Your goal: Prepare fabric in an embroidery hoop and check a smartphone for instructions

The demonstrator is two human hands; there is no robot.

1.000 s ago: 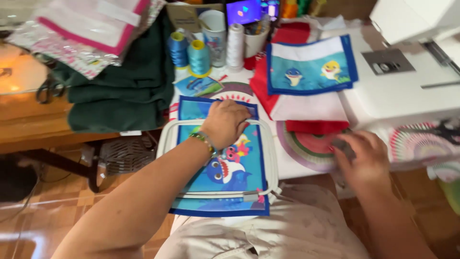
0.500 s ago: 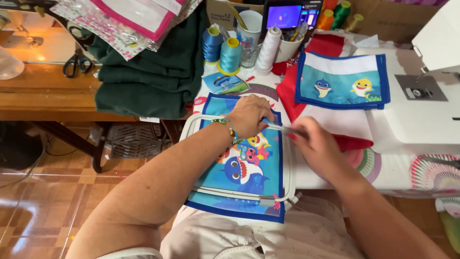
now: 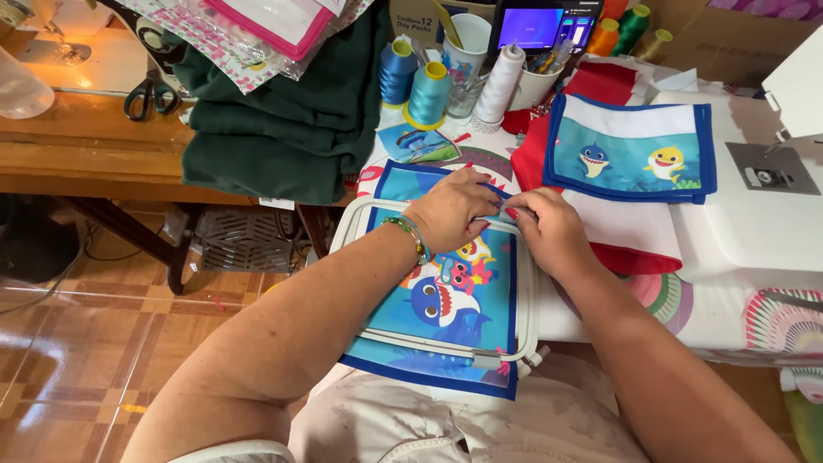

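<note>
Blue shark cloth (image 3: pixel 446 300) lies flat inside the white hoop (image 3: pixel 530 291) on my lap, at the worktop's edge. My left hand (image 3: pixel 450 210) presses on its top edge, and my right hand (image 3: pixel 549 227) pinches the same edge beside it. I think pulling gently and evenly keeps it smooth. A brown cardboard box (image 3: pixel 411 17) with dark print stands behind the thread spools (image 3: pixel 413 81).

A home sewing workroom: thread cones (image 3: pixel 427 94), scissors (image 3: pixel 151 93), folded green fabric (image 3: pixel 283 129), white sewing machine (image 3: pixel 771 206).
</note>
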